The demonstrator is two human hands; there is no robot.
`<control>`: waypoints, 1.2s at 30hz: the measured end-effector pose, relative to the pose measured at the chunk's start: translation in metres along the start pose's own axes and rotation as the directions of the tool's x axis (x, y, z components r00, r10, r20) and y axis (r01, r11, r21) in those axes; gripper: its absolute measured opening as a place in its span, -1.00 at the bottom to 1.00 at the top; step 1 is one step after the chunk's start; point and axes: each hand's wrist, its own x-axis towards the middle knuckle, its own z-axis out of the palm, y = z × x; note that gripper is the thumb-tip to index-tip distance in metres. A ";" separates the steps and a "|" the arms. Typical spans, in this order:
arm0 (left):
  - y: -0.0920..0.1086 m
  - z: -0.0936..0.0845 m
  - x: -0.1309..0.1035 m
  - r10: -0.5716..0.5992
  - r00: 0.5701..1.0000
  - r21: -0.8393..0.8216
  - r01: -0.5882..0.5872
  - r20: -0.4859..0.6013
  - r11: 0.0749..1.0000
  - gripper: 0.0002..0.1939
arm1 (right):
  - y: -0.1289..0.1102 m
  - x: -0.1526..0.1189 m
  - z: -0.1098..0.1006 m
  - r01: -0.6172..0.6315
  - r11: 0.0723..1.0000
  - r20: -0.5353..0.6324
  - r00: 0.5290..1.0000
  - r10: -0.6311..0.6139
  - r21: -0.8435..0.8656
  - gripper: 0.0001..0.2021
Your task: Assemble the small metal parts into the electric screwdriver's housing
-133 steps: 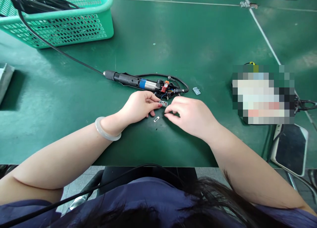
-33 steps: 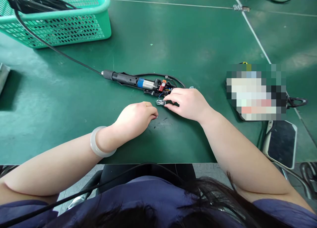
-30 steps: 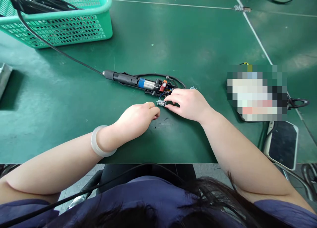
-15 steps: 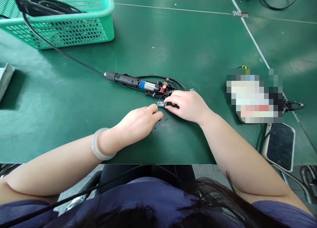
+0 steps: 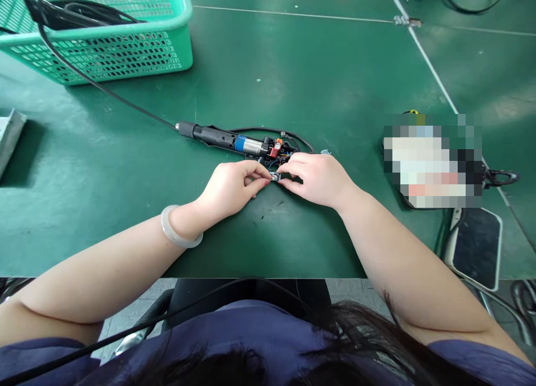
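Observation:
A black cylindrical tool body (image 5: 218, 136) lies on the green table, its inside exposed, with a silver and blue motor (image 5: 250, 145), a red-orange part (image 5: 276, 148) and thin wires at its right end. Just below that end is a small circuit board (image 5: 275, 176). My left hand (image 5: 234, 186) pinches the board's left edge between thumb and fingertips. On the other side, my right hand (image 5: 316, 176) grips its right edge with the fingers curved round. A black cable leaves the tool's left tip.
A green mesh basket (image 5: 125, 53) with black cables stands at the upper left. To the right lie a blurred-out object (image 5: 435, 168) and a phone-like device (image 5: 477, 249). A metal piece (image 5: 10, 137) sits at the left edge.
My left hand has moved up and turned, and its fingertips now close on the board's left edge. My right hand has stayed in place.

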 end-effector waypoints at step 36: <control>-0.005 0.010 0.006 0.265 0.944 0.326 -0.191 -0.199 0.926 -0.88 | 0.001 -0.001 0.002 0.007 1.000 -0.035 0.999 -0.007 0.018 -0.80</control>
